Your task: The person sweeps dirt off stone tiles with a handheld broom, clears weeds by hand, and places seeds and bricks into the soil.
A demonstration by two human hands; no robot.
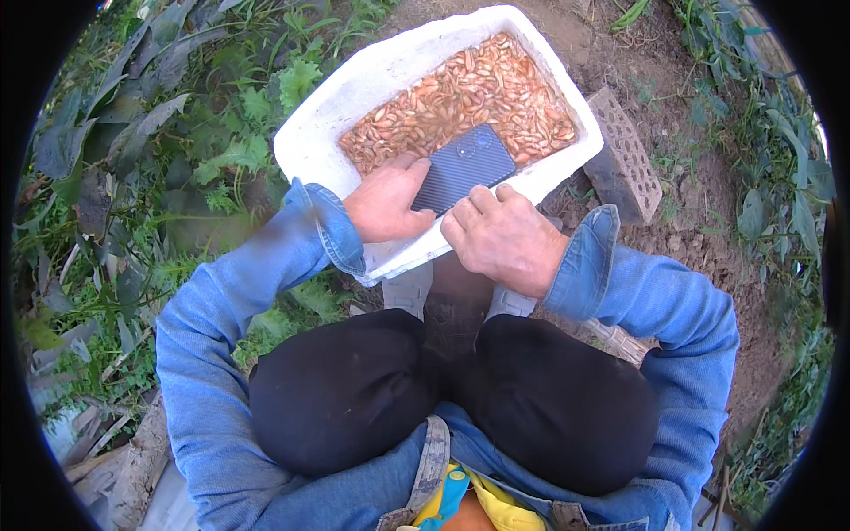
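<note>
A smartphone point(465, 166) with a dark, carbon-patterned back is over the front part of a white foam box point(319, 133), its camera ring facing up. My left hand point(390, 200) grips the phone's left end, thumb at the lower corner and fingers along the upper side. At the front rim, my right hand point(501, 237) has curled fingers close to the phone's near edge; whether they hold anything is hidden. Small, elongated orange-brown pieces point(458, 89), perhaps shrimp or little bulbs, cover the box floor. Their exact kind is unclear.
A perforated brick point(624, 156) lies on bare soil point(690, 259) right of the box. Leafy plants point(226, 133) crowd the left side, and vines point(757, 159) edge the right. My black-trousered knees point(339, 391) are below the box. A log point(139, 458) lies lower left.
</note>
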